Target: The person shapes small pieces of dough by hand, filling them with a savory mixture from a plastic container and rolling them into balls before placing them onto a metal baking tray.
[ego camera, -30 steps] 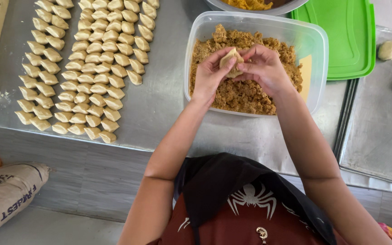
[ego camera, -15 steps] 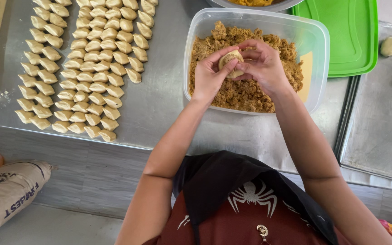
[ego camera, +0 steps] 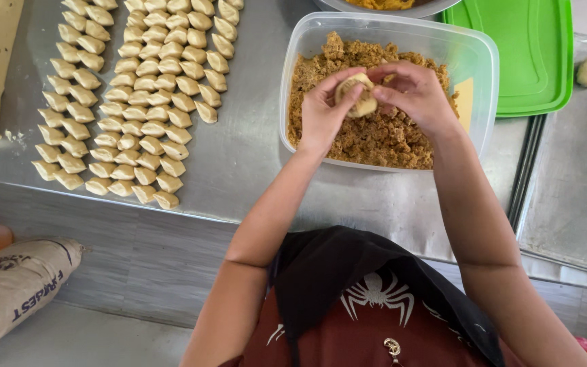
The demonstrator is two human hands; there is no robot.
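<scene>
Above the clear tub of brown filling, left hand and right hand both pinch 1 dough piece between their fingertips.

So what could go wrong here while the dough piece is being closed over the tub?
Both hands, left hand and right hand, pinch the dough piece above the filling tub, so:
1. Filling may squeeze out if the seam is pinched unevenly.
2. The piece could slip and drop into the loose filling.
3. Crumbs on the fingers might keep the seam from sealing.
</scene>
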